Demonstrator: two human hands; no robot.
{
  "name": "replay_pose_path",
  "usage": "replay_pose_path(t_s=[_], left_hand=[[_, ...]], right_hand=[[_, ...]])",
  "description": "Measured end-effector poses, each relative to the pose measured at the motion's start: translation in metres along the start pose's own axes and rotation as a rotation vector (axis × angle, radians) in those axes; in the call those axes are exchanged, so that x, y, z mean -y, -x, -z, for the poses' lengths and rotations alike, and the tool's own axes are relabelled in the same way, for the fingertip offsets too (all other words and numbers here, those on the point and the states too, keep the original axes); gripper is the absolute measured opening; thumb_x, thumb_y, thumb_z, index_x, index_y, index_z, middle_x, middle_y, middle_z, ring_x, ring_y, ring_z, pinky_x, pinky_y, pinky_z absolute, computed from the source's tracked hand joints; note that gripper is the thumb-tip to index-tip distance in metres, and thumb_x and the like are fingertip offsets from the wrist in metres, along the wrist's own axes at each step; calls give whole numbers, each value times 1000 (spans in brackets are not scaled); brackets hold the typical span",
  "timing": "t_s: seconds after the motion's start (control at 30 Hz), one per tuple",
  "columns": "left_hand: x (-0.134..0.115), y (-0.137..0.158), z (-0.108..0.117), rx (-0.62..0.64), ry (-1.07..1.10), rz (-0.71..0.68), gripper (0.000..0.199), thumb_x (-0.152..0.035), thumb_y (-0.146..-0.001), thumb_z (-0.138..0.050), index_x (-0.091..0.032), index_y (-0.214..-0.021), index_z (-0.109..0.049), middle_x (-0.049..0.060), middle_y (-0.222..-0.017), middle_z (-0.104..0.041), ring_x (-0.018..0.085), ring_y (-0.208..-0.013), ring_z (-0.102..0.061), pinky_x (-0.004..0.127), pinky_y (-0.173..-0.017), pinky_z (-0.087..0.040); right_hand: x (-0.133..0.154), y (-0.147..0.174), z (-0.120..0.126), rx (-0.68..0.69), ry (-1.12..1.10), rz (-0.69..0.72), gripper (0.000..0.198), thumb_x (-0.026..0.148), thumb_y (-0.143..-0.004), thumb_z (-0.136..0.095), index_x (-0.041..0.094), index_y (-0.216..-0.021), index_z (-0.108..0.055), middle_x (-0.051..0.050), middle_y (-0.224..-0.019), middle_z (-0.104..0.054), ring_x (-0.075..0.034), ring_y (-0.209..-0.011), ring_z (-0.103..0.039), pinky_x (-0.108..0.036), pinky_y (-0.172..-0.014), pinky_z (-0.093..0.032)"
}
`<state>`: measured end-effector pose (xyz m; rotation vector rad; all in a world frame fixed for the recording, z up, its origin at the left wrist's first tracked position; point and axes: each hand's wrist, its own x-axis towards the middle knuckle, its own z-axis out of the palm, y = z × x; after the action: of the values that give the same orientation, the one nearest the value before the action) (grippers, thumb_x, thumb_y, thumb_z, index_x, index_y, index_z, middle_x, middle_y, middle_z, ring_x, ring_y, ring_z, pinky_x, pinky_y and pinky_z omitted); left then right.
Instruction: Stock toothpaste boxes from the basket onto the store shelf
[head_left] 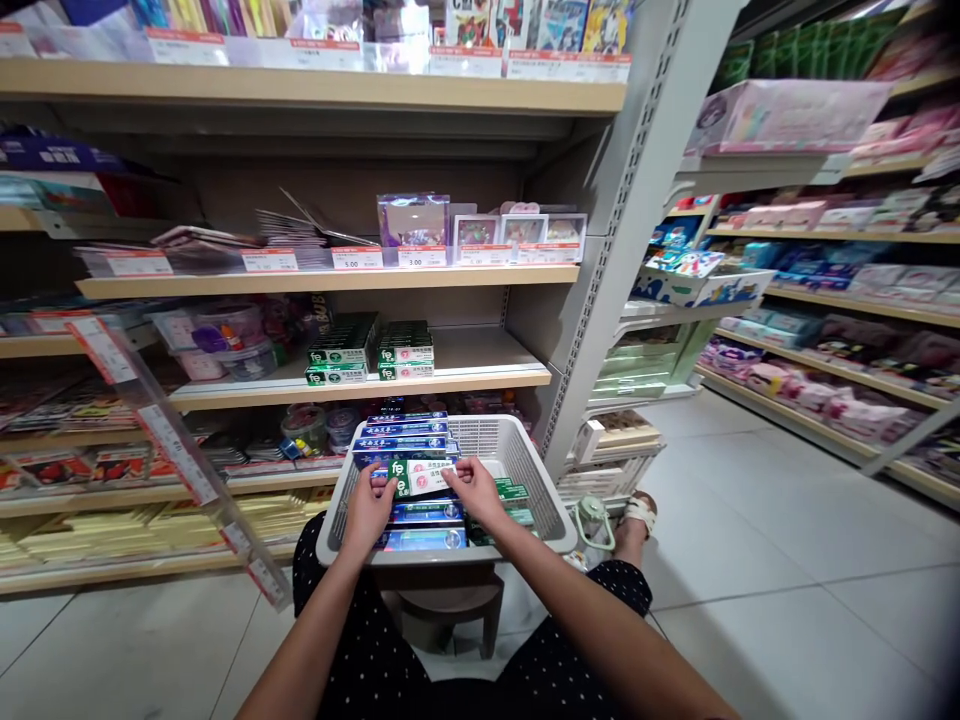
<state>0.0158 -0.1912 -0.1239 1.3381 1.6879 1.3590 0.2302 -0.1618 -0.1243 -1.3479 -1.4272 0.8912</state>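
Note:
Two green-and-white toothpaste boxes (420,478), one against the other, are held level over a light grey plastic basket (556,520). My left hand (369,508) is closed on their left end, and my right hand (478,492) pinches the right end. Beneath and around them in the basket lie several blue toothpaste boxes (426,513) on the left and some dark green boxes (517,518) on the right, partly covered by my right forearm. The basket rests on a brown stool (457,600) between my knees.
Two stacks of matching green-and-white boxes (405,355) stand on the shelf (491,380) ahead, beside plastic tubs (232,340). A loose price strip (176,450) slants down at left. A metal upright (611,210) rises at right, with a green-handled item (595,522) near my foot.

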Motion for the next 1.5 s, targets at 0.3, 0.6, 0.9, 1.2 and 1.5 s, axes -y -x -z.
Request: replay_pose_path(t_s=[0.3,0.6,0.9,1.2,1.5], left_hand=[[-3,1,7,114,338,178,50,-47,-54,-84,-15,-87,-65,7,-81,-71,20,-76,-68,32,-71,-55],[-16,-8,18,118,389,201,52,-42,-54,-86,-14,-93,-67,9,-86,-73,22,-82,-70,36,-75,-57],[-101,-132,18,-123,273,-279,29,-27,-73,-72,-13,-97,-65,11,-98,-72,20,-91,-68,41,-92,-53],[-118,-206,-6,-275,39,-334,19,-20,-76,-68,-14,-94,-64,9,-91,-71,20,-85,-69,37,-86,-55],[-106,-216,-23,-260,148,-392,27,-14,-81,-62,-15,-107,-56,12,-108,-66,19,-100,-67,35,-91,-54]], right_hand=[[-4,3,-1,32,-50,-41,37,55,-71,-65,22,-82,-52,-2,-77,-60,-21,-75,-60,-33,-70,-50],[22,-1,6,46,-63,45,34,51,-74,-65,22,-89,-53,-2,-79,-59,-20,-75,-59,-34,-72,-51],[111,-121,-15,-97,-199,230,38,38,-71,-70,19,-100,-55,-8,-100,-64,-21,-92,-64,-38,-87,-53],[123,-197,-32,-250,-40,282,27,39,-74,-66,19,-89,-53,-8,-96,-63,-21,-87,-63,-38,-82,-53],[100,-215,-46,-206,-144,319,32,30,-75,-66,21,-99,-48,-8,-106,-61,-22,-98,-65,-38,-88,-54]])
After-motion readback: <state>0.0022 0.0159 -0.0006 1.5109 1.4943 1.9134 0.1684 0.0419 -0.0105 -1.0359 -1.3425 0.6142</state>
